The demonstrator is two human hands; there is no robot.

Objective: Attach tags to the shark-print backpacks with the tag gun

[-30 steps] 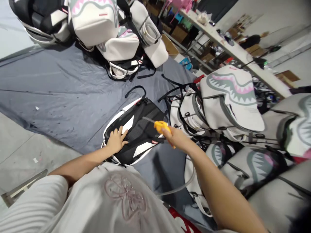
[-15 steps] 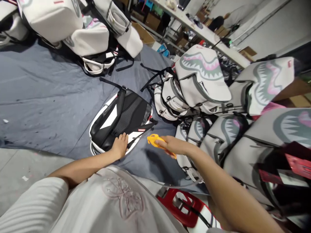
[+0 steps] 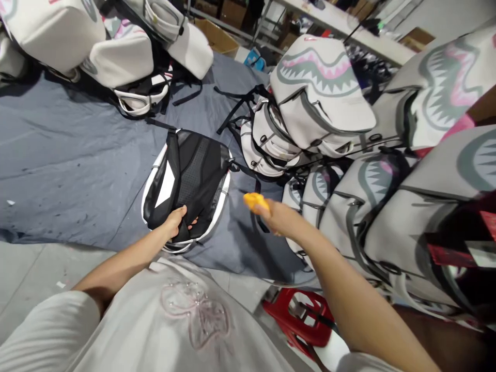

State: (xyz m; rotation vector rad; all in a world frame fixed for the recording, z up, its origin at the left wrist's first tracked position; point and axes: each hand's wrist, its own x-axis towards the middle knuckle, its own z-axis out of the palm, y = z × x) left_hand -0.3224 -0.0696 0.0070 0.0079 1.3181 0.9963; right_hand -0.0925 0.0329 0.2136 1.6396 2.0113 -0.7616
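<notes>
Left hand (image 3: 174, 223) grips white-edged black fabric backpack (image 3: 205, 155) near grey bench's (image 3: 85, 155) front edge, apparently positioning it, next needing steadiness; right hand (image 3: 278, 215) clasps orange plastic tool (image 3: 253, 200).

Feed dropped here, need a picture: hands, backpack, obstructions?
Left hand gripping backpack at near end; right hand holding orange tool to its right. Backpack lying black side up. Other backpacks crowding right side.
</notes>
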